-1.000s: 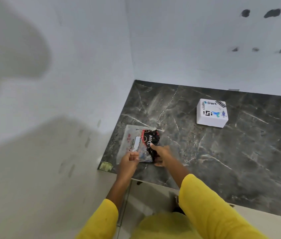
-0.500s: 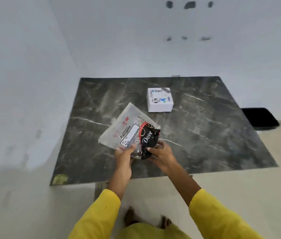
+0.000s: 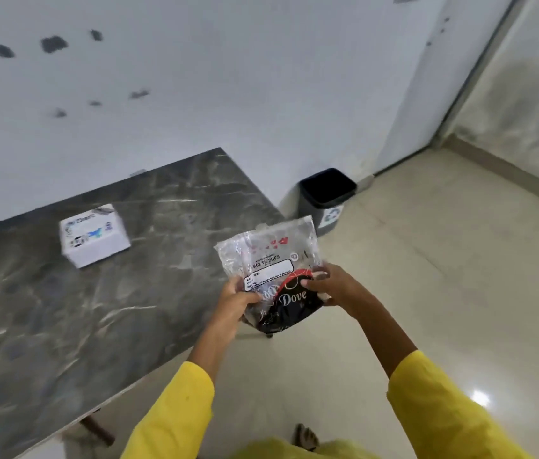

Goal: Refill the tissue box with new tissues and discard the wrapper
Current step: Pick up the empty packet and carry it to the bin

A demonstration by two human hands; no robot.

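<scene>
A clear plastic tissue wrapper with a white label and a black-and-red "Dove" end hangs in the air past the table's right edge. My left hand grips its lower left side and my right hand grips its lower right side. A white tissue box with printed logos stands on the dark marble table, well to the left of both hands. A black waste bin with a recycling mark stands on the floor by the wall, just beyond the wrapper.
A white wall with dark smudges rises behind the table. Beige tiled floor spreads to the right, toward a doorway at the far right. A wooden table leg shows under the near edge.
The wrapper has been lifted off the table and carried right, held by both hands. My view has swung right, bringing the bin and doorway into sight.
</scene>
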